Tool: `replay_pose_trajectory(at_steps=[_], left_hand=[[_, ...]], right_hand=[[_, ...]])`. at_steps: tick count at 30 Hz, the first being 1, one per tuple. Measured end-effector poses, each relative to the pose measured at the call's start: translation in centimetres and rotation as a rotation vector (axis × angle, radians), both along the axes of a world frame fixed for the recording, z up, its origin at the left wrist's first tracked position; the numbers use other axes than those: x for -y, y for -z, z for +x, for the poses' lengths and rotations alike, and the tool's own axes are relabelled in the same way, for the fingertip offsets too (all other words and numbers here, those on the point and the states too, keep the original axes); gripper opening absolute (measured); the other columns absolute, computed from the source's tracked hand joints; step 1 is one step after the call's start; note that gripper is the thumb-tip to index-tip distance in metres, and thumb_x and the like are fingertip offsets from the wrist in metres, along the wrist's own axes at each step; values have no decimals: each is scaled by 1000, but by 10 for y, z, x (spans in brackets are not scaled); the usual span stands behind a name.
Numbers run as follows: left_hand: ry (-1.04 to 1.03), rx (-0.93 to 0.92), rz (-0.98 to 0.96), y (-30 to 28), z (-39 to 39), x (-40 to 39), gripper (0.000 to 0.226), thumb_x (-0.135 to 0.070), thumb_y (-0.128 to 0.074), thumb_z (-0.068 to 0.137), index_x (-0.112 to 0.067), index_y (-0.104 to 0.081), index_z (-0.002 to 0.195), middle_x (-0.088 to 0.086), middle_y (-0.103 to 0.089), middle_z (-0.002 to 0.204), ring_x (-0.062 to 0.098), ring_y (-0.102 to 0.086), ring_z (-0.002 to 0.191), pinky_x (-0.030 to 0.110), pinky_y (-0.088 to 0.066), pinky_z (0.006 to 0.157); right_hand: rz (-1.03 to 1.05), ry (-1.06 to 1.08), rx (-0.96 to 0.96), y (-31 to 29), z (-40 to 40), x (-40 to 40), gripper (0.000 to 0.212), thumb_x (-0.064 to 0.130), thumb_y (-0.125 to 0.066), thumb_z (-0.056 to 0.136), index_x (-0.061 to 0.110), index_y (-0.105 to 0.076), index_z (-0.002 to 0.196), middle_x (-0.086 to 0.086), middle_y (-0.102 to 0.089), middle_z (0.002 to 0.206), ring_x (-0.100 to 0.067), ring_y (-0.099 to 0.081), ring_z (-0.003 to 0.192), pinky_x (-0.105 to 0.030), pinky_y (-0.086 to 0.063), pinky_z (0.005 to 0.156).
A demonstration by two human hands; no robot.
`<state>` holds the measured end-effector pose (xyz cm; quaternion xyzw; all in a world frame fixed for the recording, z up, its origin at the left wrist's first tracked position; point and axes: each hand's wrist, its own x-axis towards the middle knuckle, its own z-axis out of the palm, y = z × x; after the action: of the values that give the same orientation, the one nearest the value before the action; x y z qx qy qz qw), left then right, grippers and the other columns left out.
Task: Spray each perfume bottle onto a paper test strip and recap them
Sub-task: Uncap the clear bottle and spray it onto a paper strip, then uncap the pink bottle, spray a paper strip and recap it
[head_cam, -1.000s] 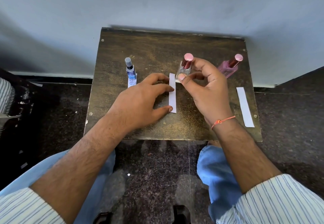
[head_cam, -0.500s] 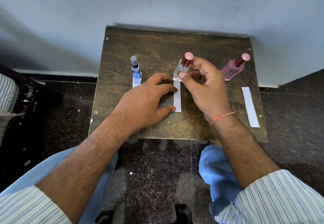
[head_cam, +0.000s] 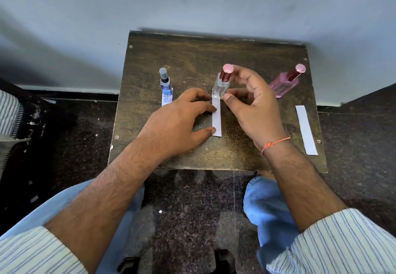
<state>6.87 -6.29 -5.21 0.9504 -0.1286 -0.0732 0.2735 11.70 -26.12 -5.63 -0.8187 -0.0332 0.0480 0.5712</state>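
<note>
Three capped perfume bottles stand in a row on a small dark wooden table (head_cam: 192, 55). A slim blue bottle (head_cam: 165, 85) with a grey cap is on the left, standing on a paper strip (head_cam: 166, 100). The clear bottle (head_cam: 220, 86) with a red-pink cap is in the middle, at the far end of a white strip (head_cam: 216, 123). My right hand (head_cam: 255, 110) holds this bottle, a finger at the cap and the thumb at its base. My left hand (head_cam: 175, 121) rests on the table, its fingertips and thumb touching the strip's left edge. A pink bottle (head_cam: 284, 83) stands at the right.
A third white strip (head_cam: 306, 130) lies near the table's right edge. The table's back edge is against a pale wall (head_cam: 192, 1). My knees in blue trousers (head_cam: 267, 205) are below the table's front edge, over a dark speckled floor.
The clear bottle has come down to stand upright at the far end of the middle strip, with my right hand still on it. My left hand has stayed on the strip.
</note>
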Motion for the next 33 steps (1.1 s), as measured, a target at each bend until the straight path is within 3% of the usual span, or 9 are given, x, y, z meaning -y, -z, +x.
replay_pose_trajectory(at_steps=[4,11,15,18,20,23,29,33], left_hand=[[-65,31,-34,-3,-1,3,46,-59,-68,92,-37,-70,132,-24,-49,144,1,-64,110,42,-65,86],[-89,71,-109,-11,-2,17,22,-49,-69,96,-36,-77,112,-17,-69,92,-3,-61,77,36,-61,69],[-93,70,-140,-13,-4,26,20,-47,-70,96,-33,-80,107,-16,-72,85,-2,-64,74,33,-60,66],[-83,87,-169,-12,-3,33,22,-47,-68,96,-29,-80,98,-15,-72,82,5,-67,73,34,-60,66],[-78,80,-153,-11,-1,39,18,-43,-70,98,-27,-80,96,-17,-70,82,-1,-60,70,26,-53,65],[-87,65,-140,-9,0,47,14,-42,-70,100,-31,-77,94,-22,-65,78,-14,-54,68,16,-38,61],[-105,37,-139,-9,0,59,22,-46,-62,103,-32,-77,96,-18,-67,80,-6,-54,67,26,-43,61],[-96,30,-152,-13,0,65,21,-44,-63,102,-31,-78,96,-15,-71,83,6,-63,75,33,-56,66]], right_hand=[[-9,5,10,-1,-2,6,56,4,-78,93,23,-65,144,10,-75,131,-11,-75,104,-30,-60,100],[-74,-4,72,-3,-8,20,41,8,-81,91,24,-72,127,7,-75,114,-7,-69,79,-22,-57,79],[-102,-28,88,-5,-13,29,33,14,-83,91,27,-74,119,10,-75,100,-6,-59,67,-21,-51,70],[-135,-9,126,-10,-19,37,15,21,-86,90,19,-73,96,8,-71,81,-7,-55,62,-19,-46,64],[-169,68,192,-14,-21,43,35,27,-86,90,14,-58,74,8,-55,65,-6,-45,58,-22,-41,59],[-179,232,247,-19,-18,56,55,27,-82,91,13,-39,61,4,-37,56,-7,-33,56,-29,-34,56],[-260,388,186,-22,-12,88,32,29,-79,84,15,-54,69,11,-50,62,-5,-44,59,-26,-40,61],[-455,339,28,-22,-9,117,35,42,-85,80,20,-58,83,11,-51,69,-7,-48,64,-32,-43,67]])
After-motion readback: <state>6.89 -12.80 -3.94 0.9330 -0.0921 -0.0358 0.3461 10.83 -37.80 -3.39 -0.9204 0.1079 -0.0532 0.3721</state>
